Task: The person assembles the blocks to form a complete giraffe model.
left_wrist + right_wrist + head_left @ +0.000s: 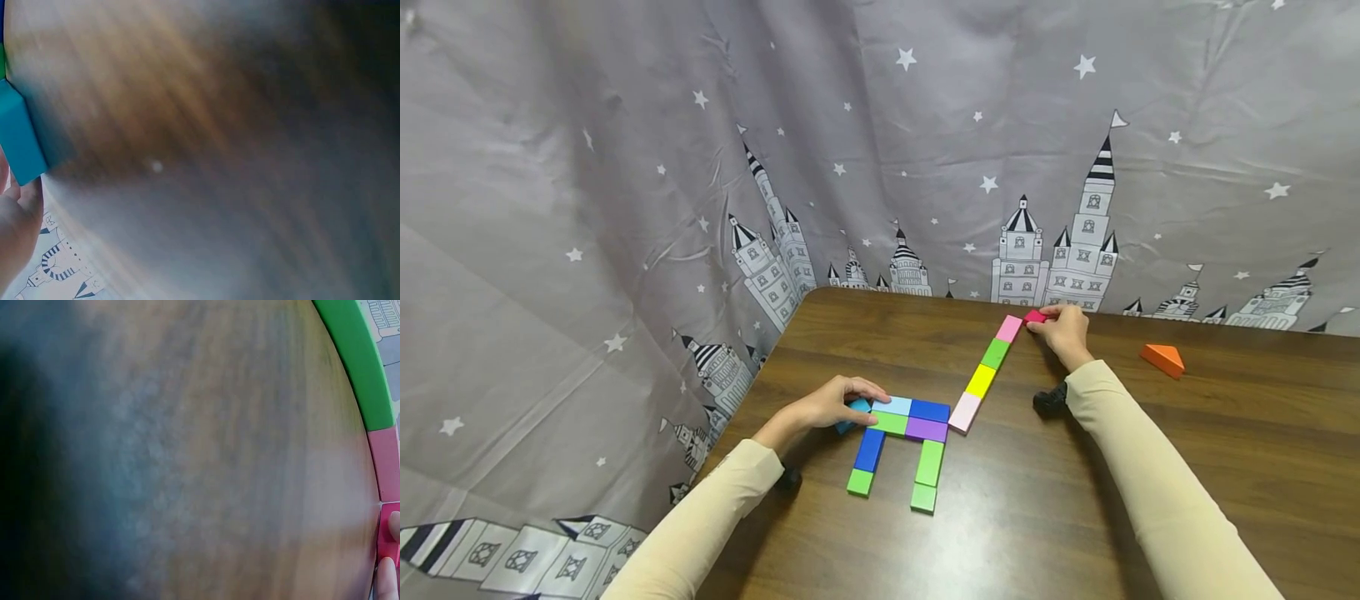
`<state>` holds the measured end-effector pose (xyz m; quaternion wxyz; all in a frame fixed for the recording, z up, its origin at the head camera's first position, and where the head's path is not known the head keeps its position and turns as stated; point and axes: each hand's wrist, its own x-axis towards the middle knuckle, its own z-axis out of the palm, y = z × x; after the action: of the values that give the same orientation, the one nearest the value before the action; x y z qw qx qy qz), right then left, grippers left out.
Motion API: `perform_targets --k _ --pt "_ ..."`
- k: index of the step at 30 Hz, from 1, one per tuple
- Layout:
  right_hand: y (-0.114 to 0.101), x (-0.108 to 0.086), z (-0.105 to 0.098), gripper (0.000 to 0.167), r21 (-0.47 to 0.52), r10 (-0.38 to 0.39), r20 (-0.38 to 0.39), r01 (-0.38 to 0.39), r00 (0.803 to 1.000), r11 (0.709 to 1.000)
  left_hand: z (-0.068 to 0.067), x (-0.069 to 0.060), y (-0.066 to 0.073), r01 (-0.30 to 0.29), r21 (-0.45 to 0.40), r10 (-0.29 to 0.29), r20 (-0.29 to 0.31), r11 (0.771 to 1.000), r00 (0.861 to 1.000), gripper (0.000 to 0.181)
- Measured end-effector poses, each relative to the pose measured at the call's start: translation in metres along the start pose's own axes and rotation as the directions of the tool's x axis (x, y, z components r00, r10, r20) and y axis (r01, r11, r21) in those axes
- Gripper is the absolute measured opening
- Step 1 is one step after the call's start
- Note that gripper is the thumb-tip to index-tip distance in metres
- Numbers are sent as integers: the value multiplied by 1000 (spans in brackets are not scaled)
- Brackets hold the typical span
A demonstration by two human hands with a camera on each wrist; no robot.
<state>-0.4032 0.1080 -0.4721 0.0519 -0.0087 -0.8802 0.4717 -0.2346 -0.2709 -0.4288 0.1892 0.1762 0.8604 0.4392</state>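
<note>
My left hand [831, 402] is at the left end of the block figure, its thumb and fingers about a teal block [22, 134], which it partly covers in the head view. Its fingertips reach the edges of a light blue block [892, 406] and a green block [889, 424]. At the table's far side my right hand [1066, 329] pinches a crimson block [1035, 317]. That block lies just right of a pink block [1009, 328], the top of a slanted row. Below the pink follow a green block [996, 353], a yellow block [981, 381] and a pale pink block [965, 412].
A blue block [930, 411] and a purple block [927, 430] complete the figure's middle. Two legs of blue and green blocks [929, 463] extend toward me. An orange triangular block [1163, 360] lies on the wooden table [1000, 533] at right. A grey castle-print curtain [880, 125] hangs behind.
</note>
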Motion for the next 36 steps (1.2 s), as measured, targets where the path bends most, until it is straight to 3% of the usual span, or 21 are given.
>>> perform_targets --k 8,23,36 --pt "0 1 1 38 9 12 24 -12 1000 1000 1 1 -1 -13 6 13 -2 1000 1000 33" --pt "-3 -4 4 32 152 160 -39 -153 986 977 0 -1 0 -13 13 13 5 1000 1000 33" --pt "-6 4 10 31 183 184 -6 -180 983 967 -1 0 2 -14 -4 14 6 1000 1000 34"
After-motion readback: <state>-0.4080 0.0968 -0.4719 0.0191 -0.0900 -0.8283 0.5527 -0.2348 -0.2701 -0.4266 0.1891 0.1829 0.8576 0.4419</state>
